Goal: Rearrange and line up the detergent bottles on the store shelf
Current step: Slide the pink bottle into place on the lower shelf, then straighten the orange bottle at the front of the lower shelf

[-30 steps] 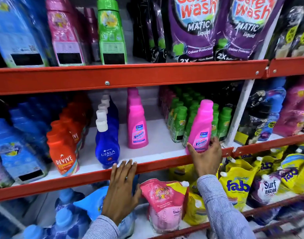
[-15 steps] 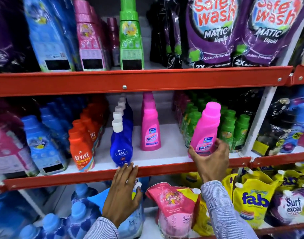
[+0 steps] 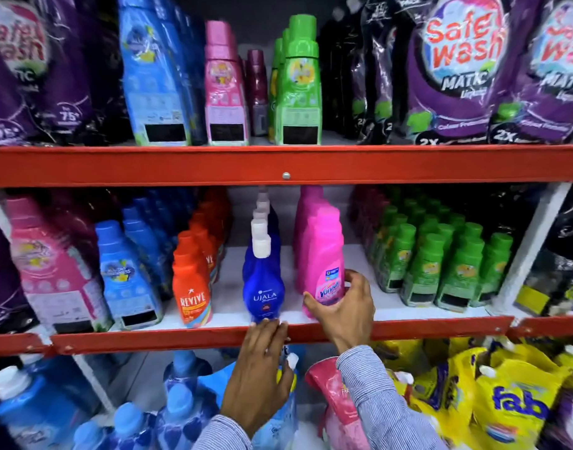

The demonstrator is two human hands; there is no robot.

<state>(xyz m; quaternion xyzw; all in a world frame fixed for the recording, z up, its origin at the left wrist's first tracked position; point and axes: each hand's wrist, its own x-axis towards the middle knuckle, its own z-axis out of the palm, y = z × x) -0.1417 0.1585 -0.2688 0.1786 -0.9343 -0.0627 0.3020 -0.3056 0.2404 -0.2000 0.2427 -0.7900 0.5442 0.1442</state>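
My right hand grips the base of a pink Vanish bottle, which stands upright at the front of the middle shelf, just ahead of another pink bottle. To its left runs a row of dark blue Ujala bottles with white caps. My left hand lies flat, fingers together, against the red front rail of the shelf, right below the front Ujala bottle. Orange Revive bottles stand in a row further left.
Small green bottles fill the shelf to the right of the pink ones. Blue and pink bottles stand at the left. The top shelf holds Safe Wash pouches and tall bottles. Below are blue bottles, a pink pouch and yellow fab pouches.
My right hand has carried the pink Vanish bottle leftward from in front of the green bottles to a spot ahead of the other pink bottle. My left hand stayed on the rail.
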